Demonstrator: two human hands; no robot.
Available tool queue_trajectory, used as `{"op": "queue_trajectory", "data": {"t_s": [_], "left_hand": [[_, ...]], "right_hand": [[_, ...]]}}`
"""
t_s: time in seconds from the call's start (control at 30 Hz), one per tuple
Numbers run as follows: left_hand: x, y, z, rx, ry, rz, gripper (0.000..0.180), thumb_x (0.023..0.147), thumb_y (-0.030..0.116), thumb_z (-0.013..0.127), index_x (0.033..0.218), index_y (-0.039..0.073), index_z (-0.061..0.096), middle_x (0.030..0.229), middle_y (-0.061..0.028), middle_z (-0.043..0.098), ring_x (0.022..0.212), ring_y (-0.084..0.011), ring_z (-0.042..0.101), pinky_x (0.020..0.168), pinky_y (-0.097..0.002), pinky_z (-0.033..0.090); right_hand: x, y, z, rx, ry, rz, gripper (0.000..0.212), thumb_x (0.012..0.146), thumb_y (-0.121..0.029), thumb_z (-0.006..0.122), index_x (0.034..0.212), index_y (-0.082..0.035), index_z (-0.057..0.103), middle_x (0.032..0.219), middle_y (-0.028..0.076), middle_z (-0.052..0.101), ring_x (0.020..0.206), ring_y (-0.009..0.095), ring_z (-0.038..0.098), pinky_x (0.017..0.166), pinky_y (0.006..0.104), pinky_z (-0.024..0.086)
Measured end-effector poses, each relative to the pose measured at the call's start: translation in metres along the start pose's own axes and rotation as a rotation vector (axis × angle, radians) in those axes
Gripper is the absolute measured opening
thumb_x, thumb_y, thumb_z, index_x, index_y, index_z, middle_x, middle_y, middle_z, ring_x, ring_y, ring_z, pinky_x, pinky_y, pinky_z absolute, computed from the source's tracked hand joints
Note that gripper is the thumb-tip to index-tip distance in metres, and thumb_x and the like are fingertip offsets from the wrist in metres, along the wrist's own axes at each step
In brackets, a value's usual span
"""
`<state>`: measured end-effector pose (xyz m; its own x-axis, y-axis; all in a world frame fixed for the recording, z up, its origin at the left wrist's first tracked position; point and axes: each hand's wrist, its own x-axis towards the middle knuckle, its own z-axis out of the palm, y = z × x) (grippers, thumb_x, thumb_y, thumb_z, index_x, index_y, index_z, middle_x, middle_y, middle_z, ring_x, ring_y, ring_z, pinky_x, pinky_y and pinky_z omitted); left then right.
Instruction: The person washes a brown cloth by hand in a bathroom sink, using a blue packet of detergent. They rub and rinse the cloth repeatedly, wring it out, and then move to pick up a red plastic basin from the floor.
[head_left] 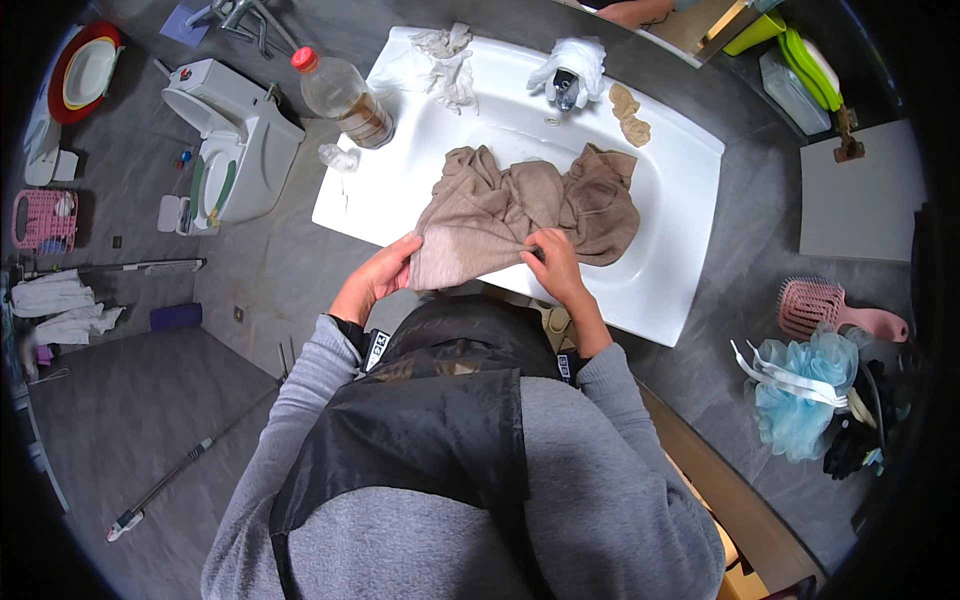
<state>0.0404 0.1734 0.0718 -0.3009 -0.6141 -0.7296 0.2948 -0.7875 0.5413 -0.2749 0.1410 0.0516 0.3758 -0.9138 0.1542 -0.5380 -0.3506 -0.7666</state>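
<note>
A brown knitted garment (520, 200) lies bunched in the white sink (690, 190), with its paler end drawn over the front rim. My left hand (385, 270) is closed on the left edge of that pale end. Pinched in my right hand (556, 264) is the cloth's near edge, a little to the right. Between the two hands the fabric is pulled fairly flat, while the darker part stays crumpled in the basin. The type of garment is hard to make out from its folds.
On the sink's left stand a red-capped plastic bottle (345, 100) and a small clear container (338, 157). Behind are a white cloth (445, 65), the covered tap (567, 80) and a crumpled tan cloth (628, 115). A pink hairbrush (820, 308) and blue bath puff (800, 385) hang right.
</note>
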Motion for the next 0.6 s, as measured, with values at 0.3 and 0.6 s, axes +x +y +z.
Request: {"op": "queue_trajectory", "data": {"t_s": [0.3,0.6], "left_hand": [[0.005,0.016,-0.001,0.423,0.294,0.021,0.030,0.092,0.039,0.059,0.110,0.015,0.062,0.079,0.0073,0.058,0.064,-0.0053,0.050,0.056,-0.0205,0.044],[0.048,0.025,0.009,0.329,0.453,0.093,0.034,0.089,0.041,0.062,0.093,0.007,0.065,0.078,-0.0005,0.063,0.062,-0.0096,0.055,0.054,-0.0266,0.045]], "right_hand": [[-0.006,0.000,0.009,-0.094,0.011,0.059,0.022,0.078,-0.016,0.069,0.097,-0.008,0.061,0.095,0.007,0.059,0.102,0.028,0.053,0.082,0.0404,0.040],[0.005,0.005,0.015,-0.007,0.038,0.087,0.015,0.078,-0.019,0.068,0.088,-0.008,0.066,0.084,0.007,0.061,0.090,0.028,0.055,0.076,0.0391,0.041]]}}
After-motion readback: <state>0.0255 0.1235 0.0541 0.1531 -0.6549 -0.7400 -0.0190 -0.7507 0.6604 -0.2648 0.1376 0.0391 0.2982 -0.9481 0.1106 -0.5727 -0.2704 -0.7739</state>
